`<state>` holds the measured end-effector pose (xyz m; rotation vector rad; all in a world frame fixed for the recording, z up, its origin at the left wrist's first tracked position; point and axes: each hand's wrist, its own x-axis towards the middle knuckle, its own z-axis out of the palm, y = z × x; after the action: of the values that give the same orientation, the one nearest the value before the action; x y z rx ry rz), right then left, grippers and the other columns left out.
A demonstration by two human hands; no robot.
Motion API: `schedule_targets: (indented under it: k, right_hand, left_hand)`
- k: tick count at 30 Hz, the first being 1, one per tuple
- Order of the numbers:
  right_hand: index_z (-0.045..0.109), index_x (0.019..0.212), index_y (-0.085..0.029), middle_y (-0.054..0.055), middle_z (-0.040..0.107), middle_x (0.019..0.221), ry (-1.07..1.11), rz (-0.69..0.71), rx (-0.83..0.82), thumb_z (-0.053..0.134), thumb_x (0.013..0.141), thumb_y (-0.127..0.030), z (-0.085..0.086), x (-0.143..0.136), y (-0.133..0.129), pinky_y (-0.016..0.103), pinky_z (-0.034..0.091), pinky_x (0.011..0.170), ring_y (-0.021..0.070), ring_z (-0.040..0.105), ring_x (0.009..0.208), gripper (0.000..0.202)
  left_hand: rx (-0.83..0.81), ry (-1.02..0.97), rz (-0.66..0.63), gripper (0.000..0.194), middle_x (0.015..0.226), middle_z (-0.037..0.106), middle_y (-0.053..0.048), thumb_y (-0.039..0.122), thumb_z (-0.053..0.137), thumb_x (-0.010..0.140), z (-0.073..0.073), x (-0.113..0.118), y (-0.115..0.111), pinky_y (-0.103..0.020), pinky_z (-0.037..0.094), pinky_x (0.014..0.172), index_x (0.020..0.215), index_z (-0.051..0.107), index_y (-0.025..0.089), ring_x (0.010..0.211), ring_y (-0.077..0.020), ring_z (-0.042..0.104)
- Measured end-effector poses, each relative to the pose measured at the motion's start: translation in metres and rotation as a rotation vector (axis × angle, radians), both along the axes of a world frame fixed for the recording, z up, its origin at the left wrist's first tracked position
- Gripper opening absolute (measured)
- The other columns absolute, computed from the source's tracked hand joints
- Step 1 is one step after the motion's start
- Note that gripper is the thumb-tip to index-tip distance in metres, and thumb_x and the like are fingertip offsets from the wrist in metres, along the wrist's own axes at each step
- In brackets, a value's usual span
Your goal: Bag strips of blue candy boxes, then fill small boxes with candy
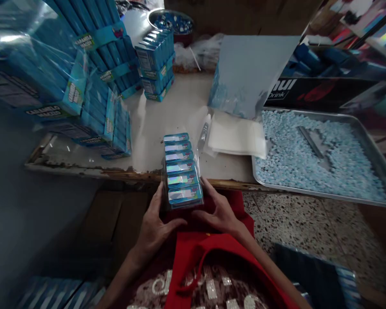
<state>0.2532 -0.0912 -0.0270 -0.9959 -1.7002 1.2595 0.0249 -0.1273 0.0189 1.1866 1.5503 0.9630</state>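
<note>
Pale, worn desk surface (167, 120) spans the centre of the frame, its chipped front edge running just above both hands. Stacks of blue cartons in clear film (83, 86) fill the upper left; a shallow metal tray of light-blue pellets (378, 165) occupies the right, with a flat metal scraper (310, 141) lying among them. A smaller stack of blue cartons (156, 64) stands at upper centre, a pale blue sheet (251, 73) leans right of centre, and a pile of white paper squares (236, 135) lies just beside the tray.

At lower centre, the row of small blue boxes sleeved in clear plastic film (182, 169) rests half on the desk edge, its near end overhanging toward the lap. The left hand (154, 227) grasps the near left side of the row, thumb angled under the end. The right hand (220, 210) grips the near right side, fingers spread along the film.

Recommended handling for this step, as a judgement:
1. Keep equal side pressure so the boxes stay aligned in a single file.
2. Support the overhanging end from beneath; the film looks slack and the row could buckle.
3. Keep the far end flat on the desk as a guide.
</note>
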Motion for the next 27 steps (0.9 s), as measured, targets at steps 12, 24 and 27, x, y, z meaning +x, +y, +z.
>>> schedule_targets:
  k: [12, 24, 27]
  right_hand:
    - [0.028, 0.162, -0.037, 0.003, 0.059, 0.148, -0.13, -0.292, 0.279, 0.062, 0.096, -0.022, -0.012, -0.028, -0.012, 0.032, 0.058, 0.101, 0.0235, 0.065, 0.125, 0.075]
    - [0.018, 0.164, -0.037, 0.008, 0.037, 0.165, 0.162, -0.1, 0.015, 0.064, 0.084, -0.07, -0.001, -0.001, 0.013, 0.057, 0.044, 0.116, 0.0351, 0.037, 0.15, 0.099]
    - [0.018, 0.163, -0.045, 0.0, 0.022, 0.171, 0.316, -0.018, -0.005, 0.031, 0.098, -0.069, 0.005, -0.023, 0.041, 0.057, 0.038, 0.12, 0.0291, 0.025, 0.156, 0.071]
  left_hand:
    - [0.086, 0.407, 0.107, 0.071, 0.129, 0.071, -0.012, 0.03, 0.058, 0.095, 0.0, 0.02, -0.004, -0.036, 0.055, 0.1, 0.16, 0.034, 0.017, 0.118, -0.0277, 0.07]
    - [0.198, 0.028, 0.003, 0.138, 0.171, 0.019, -0.01, 0.055, 0.091, 0.061, -0.002, -0.011, 0.005, -0.045, 0.023, 0.128, 0.166, 0.006, 0.028, 0.158, -0.0344, 0.019]
    - [0.269, -0.354, -0.075, 0.114, 0.173, 0.011, -0.008, 0.072, 0.067, 0.08, 0.005, -0.007, 0.025, -0.043, 0.016, 0.13, 0.166, 0.008, 0.027, 0.16, -0.0317, 0.007]
